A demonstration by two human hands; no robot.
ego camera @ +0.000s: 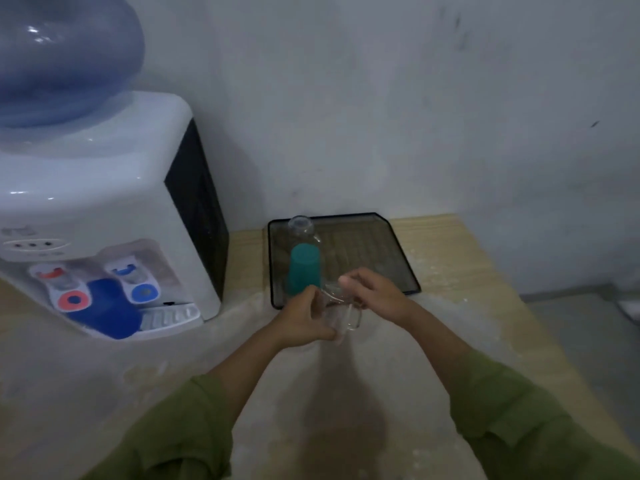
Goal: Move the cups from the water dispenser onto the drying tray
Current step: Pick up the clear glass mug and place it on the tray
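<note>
A clear glass cup with a handle is held between both hands just in front of the black drying tray. My left hand grips it from the left and my right hand holds its rim from the right. On the tray's left side a teal cup stands upside down, with a clear glass cup upside down behind it. A blue cup lies on the drip tray of the white water dispenser at the left.
A blue water bottle sits on top of the dispenser. The wooden table ends at the right, with grey floor beyond. A grey wall stands close behind the tray.
</note>
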